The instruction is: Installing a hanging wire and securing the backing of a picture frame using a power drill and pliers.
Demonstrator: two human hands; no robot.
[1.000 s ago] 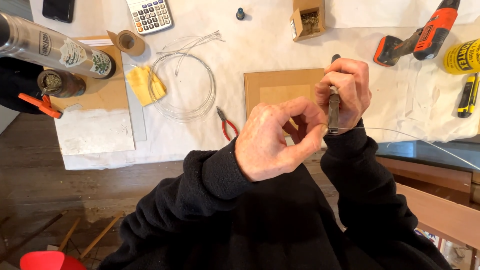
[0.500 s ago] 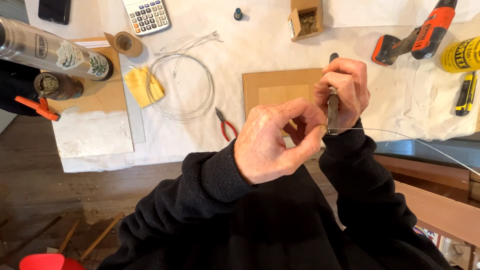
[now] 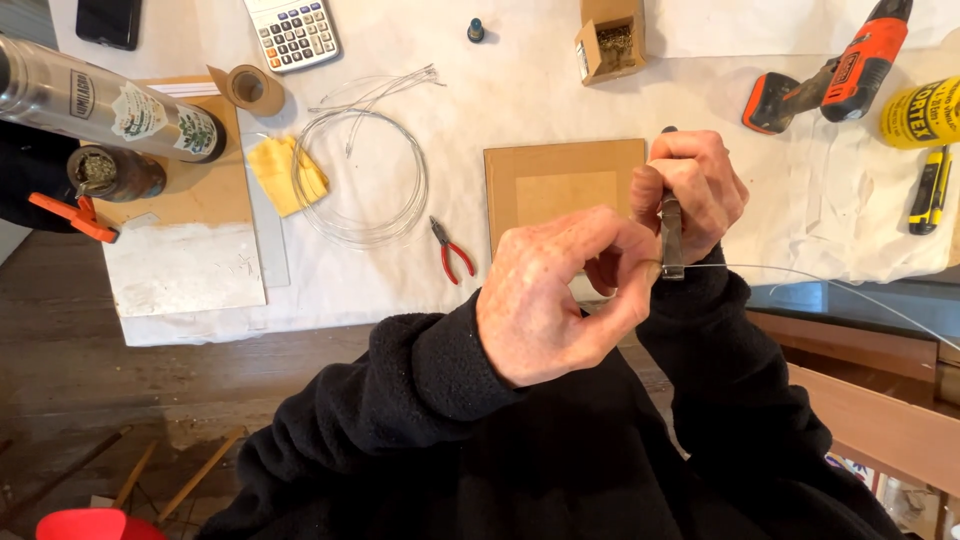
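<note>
Barely any change vs. the earlier frames: both hands hold the same pose over the board, framing shifted only slightly.

Left hand [image 3: 555, 300]: thumb and forefinger pinched together on the thin wire [image 3: 800, 272], right where it meets the tool tip. Other fingers curled in toward the palm.

Right hand [image 3: 695, 190]: fist clamped around a slim metal tool [image 3: 670, 240], held roughly upright, lower end poking out below the fingers and touching the wire. Dark cap of the tool shows above the knuckles. Can't tell what kind of tool.

Wire runs from the pinch point out to the right, curving down past the table edge toward the frame's right side.

Behind the hands: brown cardboard square [image 3: 560, 190] flat on the white-covered table [image 3: 520, 100]. Red-handled pliers [image 3: 452, 250] just left of it, then a coil of clear line [image 3: 360, 175] with a yellow cloth [image 3: 288, 172] touching its left side. Tape roll [image 3: 250, 88] and calculator [image 3: 292, 30] farther up. Steel flask [image 3: 100, 100] lying at far left. Small open box [image 3: 610, 40] at top centre. Orange-and-black drill [image 3: 840, 70], yellow can [image 3: 920, 112] and yellow utility knife [image 3: 930, 190] at right, well apart from the hands.
</note>
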